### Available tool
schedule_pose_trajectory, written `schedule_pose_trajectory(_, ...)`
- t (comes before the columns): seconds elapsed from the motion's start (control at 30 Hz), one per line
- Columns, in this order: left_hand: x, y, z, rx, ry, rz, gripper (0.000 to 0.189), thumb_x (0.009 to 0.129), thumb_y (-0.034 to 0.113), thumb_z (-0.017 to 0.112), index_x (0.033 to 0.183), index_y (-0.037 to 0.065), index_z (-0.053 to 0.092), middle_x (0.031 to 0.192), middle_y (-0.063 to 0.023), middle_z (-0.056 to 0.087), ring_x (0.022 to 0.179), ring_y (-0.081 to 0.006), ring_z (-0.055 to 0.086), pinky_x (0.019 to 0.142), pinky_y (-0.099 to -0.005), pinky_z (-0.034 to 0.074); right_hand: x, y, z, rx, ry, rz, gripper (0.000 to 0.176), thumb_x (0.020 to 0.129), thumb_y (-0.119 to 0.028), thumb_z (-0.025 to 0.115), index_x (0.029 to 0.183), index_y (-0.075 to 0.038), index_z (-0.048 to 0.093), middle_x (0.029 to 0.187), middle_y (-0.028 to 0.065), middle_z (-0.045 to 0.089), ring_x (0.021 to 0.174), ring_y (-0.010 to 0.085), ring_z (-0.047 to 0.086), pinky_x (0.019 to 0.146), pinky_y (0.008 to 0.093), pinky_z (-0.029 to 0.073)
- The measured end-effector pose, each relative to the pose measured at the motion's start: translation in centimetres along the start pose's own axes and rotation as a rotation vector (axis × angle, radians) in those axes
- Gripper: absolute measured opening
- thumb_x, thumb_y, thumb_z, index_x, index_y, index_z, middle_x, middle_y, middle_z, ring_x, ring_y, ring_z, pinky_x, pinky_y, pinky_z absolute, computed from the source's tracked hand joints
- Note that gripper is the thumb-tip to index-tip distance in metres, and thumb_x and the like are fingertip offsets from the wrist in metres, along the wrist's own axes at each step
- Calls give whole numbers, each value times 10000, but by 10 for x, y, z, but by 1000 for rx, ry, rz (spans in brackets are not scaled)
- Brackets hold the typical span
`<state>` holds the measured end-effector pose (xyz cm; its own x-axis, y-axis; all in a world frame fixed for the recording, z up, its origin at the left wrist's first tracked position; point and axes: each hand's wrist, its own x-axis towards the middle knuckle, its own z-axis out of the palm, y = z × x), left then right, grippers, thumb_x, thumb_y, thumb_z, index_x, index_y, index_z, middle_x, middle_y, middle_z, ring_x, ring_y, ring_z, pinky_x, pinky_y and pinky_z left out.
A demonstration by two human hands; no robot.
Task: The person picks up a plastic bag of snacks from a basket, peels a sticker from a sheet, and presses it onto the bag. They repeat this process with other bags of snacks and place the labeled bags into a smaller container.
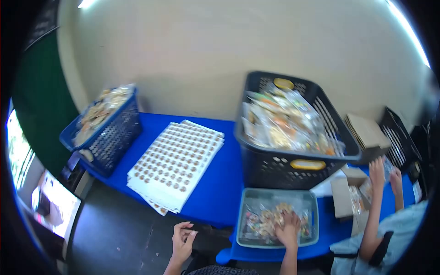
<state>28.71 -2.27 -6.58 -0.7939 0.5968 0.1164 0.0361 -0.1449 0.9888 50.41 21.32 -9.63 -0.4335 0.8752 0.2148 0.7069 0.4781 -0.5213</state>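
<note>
My right hand (288, 229) reaches into a grey-green tray (314, 215) and rests on small pale brown pieces (268, 222) among clear plastic packets; its fingertips are partly lost among them. My left hand (183, 240) hangs in the air left of the tray, in front of the table edge, fingers curled and apart from the thumb, holding nothing. Behind the tray stands a large black basket (275, 167) filled with clear bags (279, 119). Sheets printed with rows of round brown stickers (176, 160) lie on the blue tablecloth (220, 183).
A blue basket (112, 137) full of packets stands at the left. On the right, a person's hands (378, 172) are above an open cardboard box (341, 199) holding packets. Behind them are stacked brown cardboard (366, 130) and another black basket (398, 137).
</note>
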Motion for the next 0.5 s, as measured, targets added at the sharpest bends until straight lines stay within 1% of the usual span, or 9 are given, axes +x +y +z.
schedule_pose_trajectory(0.03, -4, 0, -13, 7, 84, 4, 336, 782, 5, 525, 1080, -13, 372, 999, -128, 481, 794, -140, 553, 710, -232, 437, 0, -4, 7, -9, -26, 2, 545, 674, -279, 611, 1149, -103, 411, 1209, 240, 331, 1127, 437, 268, 929, 513, 212)
schedule_pose_trajectory(0.1, -12, -2, -38, -5, 203, 52, 333, 778, 8, 536, 1071, -11, 380, 981, -122, 491, 784, -128, 551, 696, -221, 439, 1, -1, 25, -115, 32, -97, 501, 658, -258, 617, 1095, -69, 459, 1155, 230, 379, 1101, 385, 315, 919, 462, 254)
schedule_pose_trajectory(0.17, -21, -4, -62, 27, 227, -9, 327, 779, -5, 519, 1070, -5, 368, 976, -102, 467, 785, -123, 540, 749, -262, 462, 7, 3, 39, -138, -8, -87, 491, 651, -270, 621, 1069, -62, 470, 1122, 201, 409, 1092, 374, 325, 915, 452, 254)
schedule_pose_trajectory(0.23, -28, -6, -87, 8, 289, 10, 366, 751, -11, 564, 1070, 2, 384, 991, -97, 485, 823, -128, 543, 748, -252, 458, 7, -34, 31, -353, 85, -49, 435, 654, -235, 642, 1017, -44, 500, 1035, 159, 475, 987, 320, 445, 836, 419, 352)
schedule_pose_trajectory(0.27, -31, 3, -97, 58, 336, 21, 353, 761, 11, 571, 1073, 13, 408, 979, -79, 499, 788, -114, 528, 715, -235, 440, 12, -57, 29, -333, 92, -93, 435, 654, -235, 642, 1017, -44, 500, 1035, 159, 475, 987, 320, 445, 836, 419, 352)
schedule_pose_trajectory(0.3, -34, 12, -108, 107, 379, 28, 340, 770, 32, 578, 1077, 25, 432, 967, -62, 514, 753, -100, 513, 683, -219, 422, 17, -83, 25, -312, 30, -85, 466, 673, -278, 620, 1052, -46, 480, 1083, 167, 442, 1023, 333, 409, 861, 433, 323)
schedule_pose_trajectory(0.43, -38, 24, -179, 138, 507, 108, 325, 785, 18, 553, 1086, 30, 431, 953, -57, 515, 737, -77, 507, 676, -202, 416, 19, -190, 21, -261, -242, -3, 605, 750, -448, 533, 1189, -53, 401, 1277, 198, 310, 1166, 384, 265, 961, 488, 209)
schedule_pose_trajectory(0.47, -39, 29, -199, 154, 546, 131, 321, 788, 23, 549, 1087, 29, 432, 953, -58, 514, 733, -80, 506, 678, -203, 416, 15, -205, 46, -99, -92, -193, 567, 741, -409, 568, 1152, -43, 433, 1230, 216, 356, 1150, 376, 284, 947, 477, 235)
schedule_pose_trajectory(0.5, -41, 34, -220, 167, 585, 153, 317, 792, 29, 546, 1088, 29, 432, 952, -58, 514, 729, -82, 506, 680, -203, 416, 10, -234, 59, -31, -114, -301, 548, 734, -388, 584, 1136, -41, 444, 1207, 217, 377, 1131, 375, 305, 936, 469, 250)
